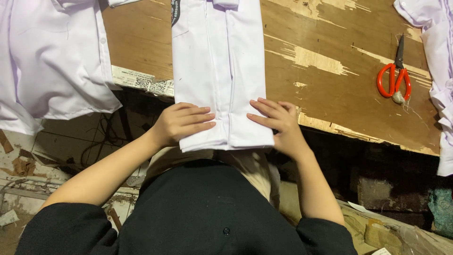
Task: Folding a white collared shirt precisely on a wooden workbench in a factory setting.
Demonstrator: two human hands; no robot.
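Observation:
A white shirt (219,61), folded into a long narrow strip with its sides turned in, lies on the worn wooden table (330,85), and its lower end hangs over the near edge. My left hand (181,123) lies flat on the lower left part of the shirt, with the fingers pointing right. My right hand (278,120) presses the lower right part, fingers pointing left. Both hands hold the hem end of the fabric at the table edge.
Another white shirt (52,61) lies spread at the left, hanging off the table. More white cloth (436,56) is piled at the right edge. Orange-handled scissors (395,78) lie on the table to the right. A printed paper strip (141,82) is stuck along the table's edge.

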